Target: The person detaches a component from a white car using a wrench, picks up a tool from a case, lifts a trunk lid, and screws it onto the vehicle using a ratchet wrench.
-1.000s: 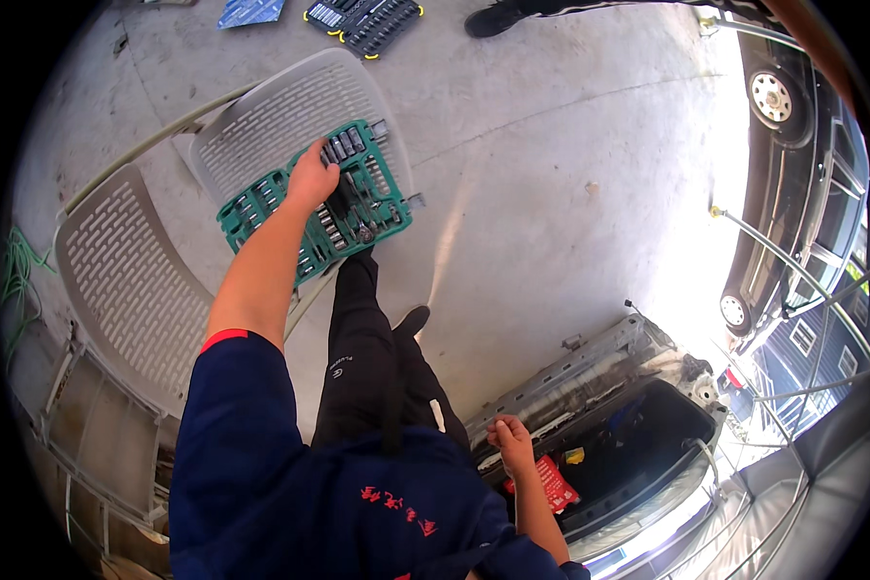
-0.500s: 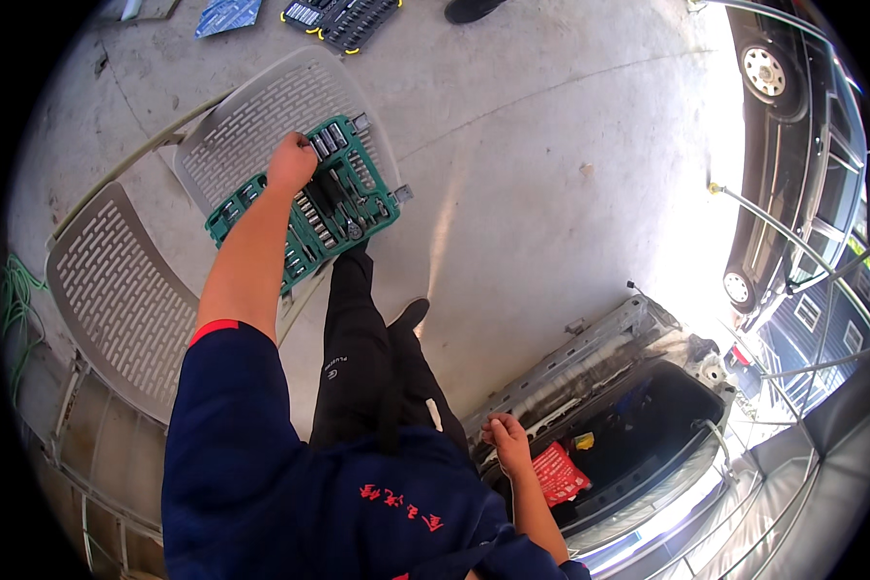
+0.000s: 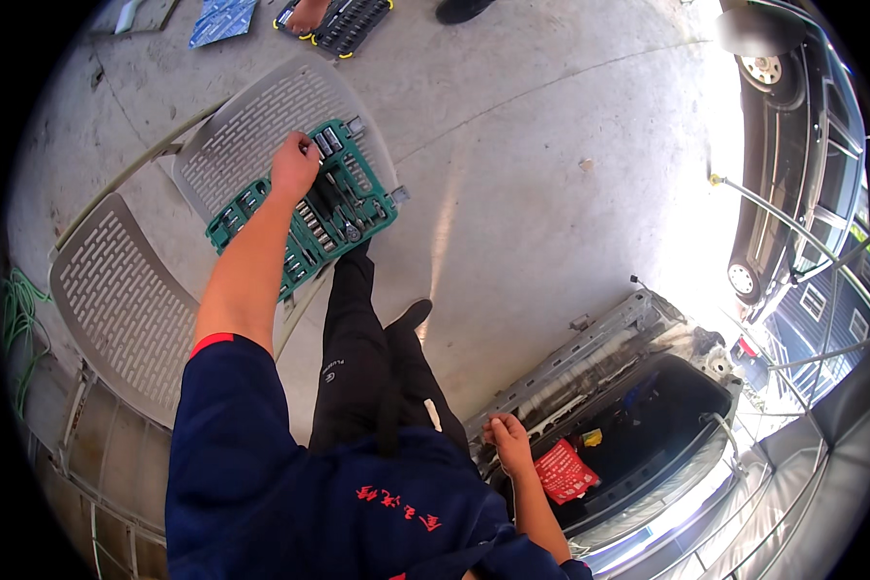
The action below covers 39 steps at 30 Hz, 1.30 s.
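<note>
A green open socket case (image 3: 365, 220) lies on the seat of a beige perforated chair (image 3: 237, 116). My left hand (image 3: 295, 169) is at the case's upper rows of sockets (image 3: 329, 142), fingers closed; what they hold is hidden. My right hand (image 3: 506, 445) is held low at my right side with curled, pinched fingers, beside an open car trunk (image 3: 657, 425); I cannot make out anything in them. A red printed packet (image 3: 563, 469) and a small yellow item (image 3: 592, 437) lie in the trunk.
Another person's hand (image 3: 307, 14) is at a black tool case (image 3: 343, 34); a shoe (image 3: 462, 8) is nearby. Also in view are a blue packet (image 3: 220, 24), a green hose (image 3: 19, 329), metal tube frames (image 3: 773, 217) and a dark car (image 3: 764, 184).
My left hand has shifted slightly within the case. Another person's hand has appeared at the black case, and a blurred dark shape at the top right. The view has shifted slightly.
</note>
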Tool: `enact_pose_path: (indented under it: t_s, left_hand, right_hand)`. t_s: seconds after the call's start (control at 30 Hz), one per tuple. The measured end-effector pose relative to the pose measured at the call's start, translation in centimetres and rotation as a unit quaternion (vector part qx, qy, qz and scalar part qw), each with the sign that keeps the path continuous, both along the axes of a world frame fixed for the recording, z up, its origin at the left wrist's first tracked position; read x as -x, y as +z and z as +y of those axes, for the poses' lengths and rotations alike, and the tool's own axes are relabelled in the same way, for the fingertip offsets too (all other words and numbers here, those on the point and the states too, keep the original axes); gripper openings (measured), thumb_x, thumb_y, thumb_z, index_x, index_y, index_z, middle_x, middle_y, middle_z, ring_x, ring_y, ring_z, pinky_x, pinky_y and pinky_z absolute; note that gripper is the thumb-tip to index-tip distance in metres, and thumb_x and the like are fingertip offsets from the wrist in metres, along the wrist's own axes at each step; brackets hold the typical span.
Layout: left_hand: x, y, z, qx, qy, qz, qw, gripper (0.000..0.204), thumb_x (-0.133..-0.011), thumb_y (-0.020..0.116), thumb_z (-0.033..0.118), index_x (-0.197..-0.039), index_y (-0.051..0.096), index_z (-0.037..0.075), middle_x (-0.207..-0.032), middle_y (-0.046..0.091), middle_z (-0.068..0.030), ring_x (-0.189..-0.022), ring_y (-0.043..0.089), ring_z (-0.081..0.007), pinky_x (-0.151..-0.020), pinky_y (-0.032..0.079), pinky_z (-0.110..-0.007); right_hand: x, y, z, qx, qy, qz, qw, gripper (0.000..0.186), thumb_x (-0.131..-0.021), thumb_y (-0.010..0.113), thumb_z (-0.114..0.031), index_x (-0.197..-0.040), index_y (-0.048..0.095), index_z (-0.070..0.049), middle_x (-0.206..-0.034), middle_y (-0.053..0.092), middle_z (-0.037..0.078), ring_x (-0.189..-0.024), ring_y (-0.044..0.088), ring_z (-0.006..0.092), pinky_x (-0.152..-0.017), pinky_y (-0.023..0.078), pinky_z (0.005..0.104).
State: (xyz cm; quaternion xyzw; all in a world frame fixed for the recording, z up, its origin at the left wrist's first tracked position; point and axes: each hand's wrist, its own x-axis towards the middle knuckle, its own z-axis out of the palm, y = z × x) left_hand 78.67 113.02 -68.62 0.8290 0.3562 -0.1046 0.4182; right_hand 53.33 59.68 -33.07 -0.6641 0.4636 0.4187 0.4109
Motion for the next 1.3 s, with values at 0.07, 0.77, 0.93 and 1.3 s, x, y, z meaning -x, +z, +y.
enact_pose_path:
  t_s: [0.07, 0.77, 0.93, 1.3]
  left_hand:
    - [0.4, -0.4, 0.6, 0.02, 0.057, -0.002, 0.998, 0.02, -0.088, 0.06, 0.022, -0.096, 0.066, 0.004, -0.089, 0.071, -0.0205, -0.09, 0.069, -0.0389, -0.079, 0.053, -0.048]
    - [2.7, 1.5, -4.4, -0.03, -0.083, 0.056, 0.994, 0.03, -0.087, 0.064, 0.02, -0.104, 0.059, -0.004, -0.099, 0.07, -0.0274, -0.096, 0.067, -0.0461, -0.087, 0.053, -0.05]
    - [3.0, 5.2, -5.3, -0.025, -0.168, 0.115, 0.979, 0.034, -0.092, 0.052, 0.013, -0.126, 0.055, 0.008, -0.106, 0.07, -0.0251, -0.102, 0.066, -0.0462, -0.091, 0.053, -0.052]
    - [4.4, 4.9, -4.1, -0.197, -0.501, 0.072, 0.84, 0.029, -0.082, 0.068, 0.012, -0.11, 0.063, 0.019, -0.106, 0.061, -0.0074, -0.102, 0.063, -0.0312, -0.079, 0.055, -0.047]
  right_hand:
    - [-0.1, 0.0, 0.2, -0.005, -0.003, -0.003, 1.0, 0.028, -0.105, 0.059, -0.023, -0.122, 0.062, -0.001, -0.101, 0.069, 0.007, -0.081, 0.064, 0.0131, -0.079, 0.055, 0.0296]
    - [0.7, 0.7, 0.5, -0.006, -0.042, -0.009, 0.999, 0.034, -0.105, 0.057, -0.023, -0.124, 0.059, 0.005, -0.104, 0.069, 0.011, -0.087, 0.068, 0.0177, -0.082, 0.056, 0.0318]
    - [1.2, 0.4, 0.3, 0.007, -0.043, -0.005, 0.999, 0.031, -0.105, 0.057, -0.022, -0.124, 0.062, 0.002, -0.103, 0.07, 0.01, -0.088, 0.066, 0.016, -0.083, 0.054, 0.0301]
    - [1.8, -0.2, 0.1, -0.012, -0.057, -0.009, 0.998, 0.032, -0.104, 0.058, -0.023, -0.126, 0.061, 0.002, -0.104, 0.07, 0.009, -0.09, 0.065, 0.0153, -0.084, 0.054, 0.0295]
